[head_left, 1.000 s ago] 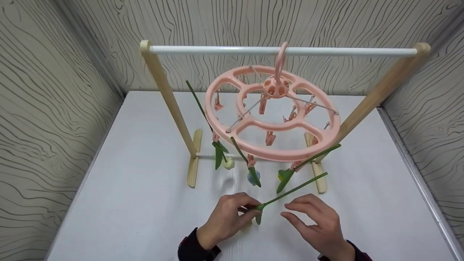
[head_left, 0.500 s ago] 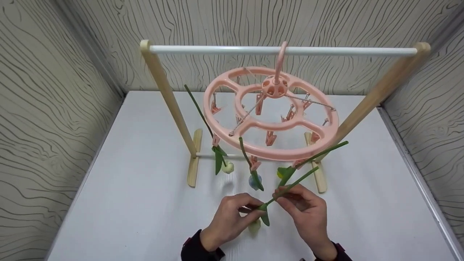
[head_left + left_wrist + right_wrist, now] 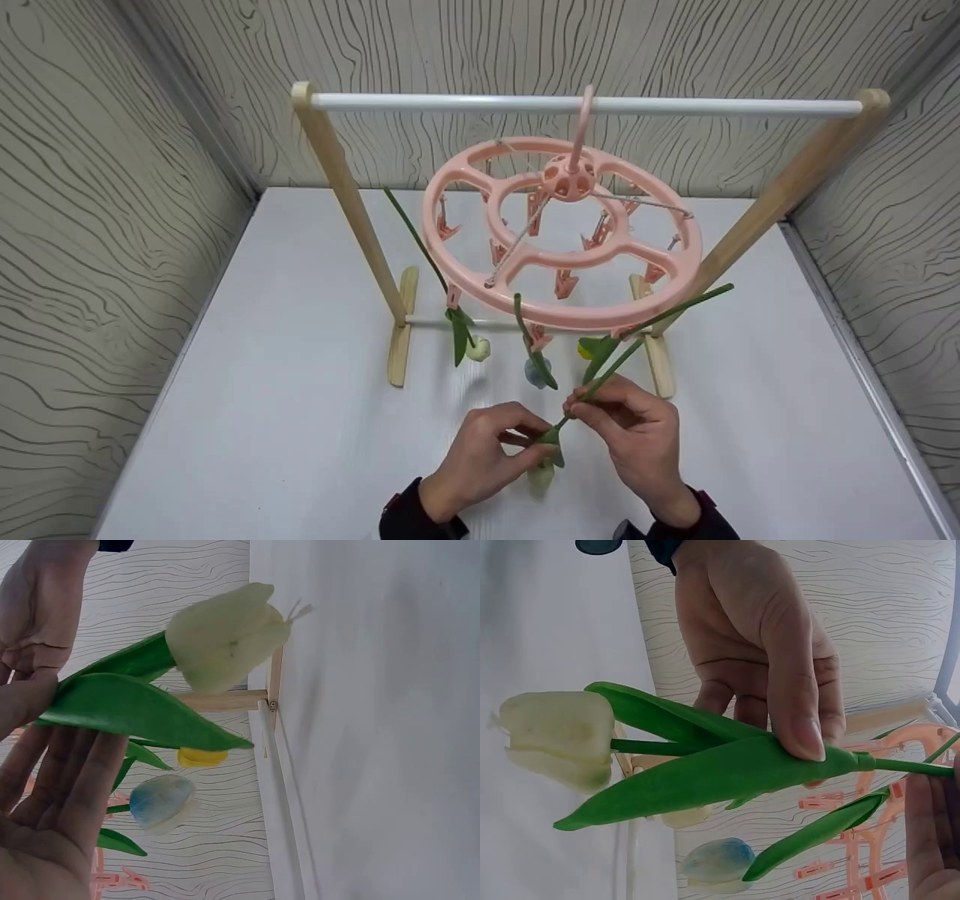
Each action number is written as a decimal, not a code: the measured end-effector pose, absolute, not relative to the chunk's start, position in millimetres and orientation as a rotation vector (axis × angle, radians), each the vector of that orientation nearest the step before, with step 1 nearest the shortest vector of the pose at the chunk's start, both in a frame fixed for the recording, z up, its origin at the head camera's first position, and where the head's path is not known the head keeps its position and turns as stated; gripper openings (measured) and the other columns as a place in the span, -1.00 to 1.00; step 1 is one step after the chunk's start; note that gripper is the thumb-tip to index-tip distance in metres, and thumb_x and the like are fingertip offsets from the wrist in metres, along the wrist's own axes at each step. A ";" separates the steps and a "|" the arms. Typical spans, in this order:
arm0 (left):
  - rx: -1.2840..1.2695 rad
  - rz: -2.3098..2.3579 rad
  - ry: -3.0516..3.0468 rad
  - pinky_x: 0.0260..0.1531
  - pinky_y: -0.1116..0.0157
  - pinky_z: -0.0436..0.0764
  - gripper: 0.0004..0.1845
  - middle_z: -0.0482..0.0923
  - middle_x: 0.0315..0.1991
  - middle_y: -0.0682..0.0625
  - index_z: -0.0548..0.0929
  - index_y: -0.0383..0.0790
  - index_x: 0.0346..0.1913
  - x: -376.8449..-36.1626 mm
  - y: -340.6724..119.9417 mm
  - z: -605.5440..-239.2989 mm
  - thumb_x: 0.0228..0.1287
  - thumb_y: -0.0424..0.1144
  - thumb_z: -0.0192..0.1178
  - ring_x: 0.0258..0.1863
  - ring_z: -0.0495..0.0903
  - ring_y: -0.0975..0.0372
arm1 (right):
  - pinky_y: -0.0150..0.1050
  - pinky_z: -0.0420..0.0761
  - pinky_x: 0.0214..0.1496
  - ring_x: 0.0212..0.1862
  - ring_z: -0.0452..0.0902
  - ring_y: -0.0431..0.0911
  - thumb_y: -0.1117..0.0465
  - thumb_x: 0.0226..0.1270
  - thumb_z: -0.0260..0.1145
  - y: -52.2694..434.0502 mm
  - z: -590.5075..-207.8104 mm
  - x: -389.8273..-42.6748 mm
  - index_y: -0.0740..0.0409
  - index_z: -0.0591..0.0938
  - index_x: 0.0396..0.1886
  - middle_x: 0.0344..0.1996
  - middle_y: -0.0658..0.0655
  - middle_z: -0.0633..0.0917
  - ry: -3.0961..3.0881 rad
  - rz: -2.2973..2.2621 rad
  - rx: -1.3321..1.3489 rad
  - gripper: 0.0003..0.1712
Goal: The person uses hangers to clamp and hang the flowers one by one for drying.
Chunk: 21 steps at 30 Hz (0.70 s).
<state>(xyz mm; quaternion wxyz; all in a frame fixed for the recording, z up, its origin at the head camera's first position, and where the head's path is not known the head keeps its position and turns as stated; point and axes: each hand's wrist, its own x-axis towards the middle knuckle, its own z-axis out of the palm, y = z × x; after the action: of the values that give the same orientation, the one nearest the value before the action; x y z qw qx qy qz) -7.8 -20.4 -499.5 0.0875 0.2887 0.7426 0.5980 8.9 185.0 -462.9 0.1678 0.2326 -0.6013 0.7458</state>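
Both my hands pinch a white artificial tulip [image 3: 541, 474] low over the white table [image 3: 285, 420], in front of the wooden rack [image 3: 352, 217]. My left hand [image 3: 480, 457] grips the stem where the leaf [image 3: 142, 714] joins it, thumb and fingers curled around it, the pale bloom hanging just beneath. My right hand [image 3: 637, 439] pinches the same stem [image 3: 611, 369] higher up, its free end slanting toward the pink round clip hanger [image 3: 562, 232] that hangs from the white rail [image 3: 585, 105]. Three more tulips hang head-down from the hanger's clips: cream [image 3: 478, 349], blue [image 3: 536, 371] and yellow [image 3: 586, 349].
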 end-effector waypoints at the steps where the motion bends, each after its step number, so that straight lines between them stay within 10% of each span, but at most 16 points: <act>1: 0.866 1.786 2.207 -0.20 0.48 0.80 -0.85 0.81 -0.17 -0.08 0.80 -0.19 -0.07 -7.8 -20.1 -499.6 0.36 -0.26 0.44 -0.16 0.80 0.40 | -0.35 0.83 -0.05 -0.14 0.83 -0.12 0.87 0.13 0.19 185.3 -462.7 8.1 0.52 0.71 -0.11 -0.19 0.12 0.82 -1.713 2.117 0.678 -0.57; 21: 0.942 1.929 2.103 -0.20 0.35 0.84 -0.88 0.80 -0.18 -0.16 0.78 -0.26 -0.09 -9.2 -15.8 -499.5 0.39 -0.31 0.41 -0.14 0.84 0.22 | -0.40 0.82 -0.06 -0.11 0.78 -0.16 0.86 0.09 0.25 185.7 -457.2 3.0 0.38 0.78 -0.12 -0.19 0.11 0.83 -1.810 2.039 0.817 -0.50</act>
<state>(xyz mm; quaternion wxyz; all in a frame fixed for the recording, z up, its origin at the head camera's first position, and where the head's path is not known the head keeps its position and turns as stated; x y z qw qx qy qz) -9.2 -15.8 -499.5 0.0681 0.3128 0.6981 0.6405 3.0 185.7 -457.2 0.1471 0.2839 -0.6292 0.7085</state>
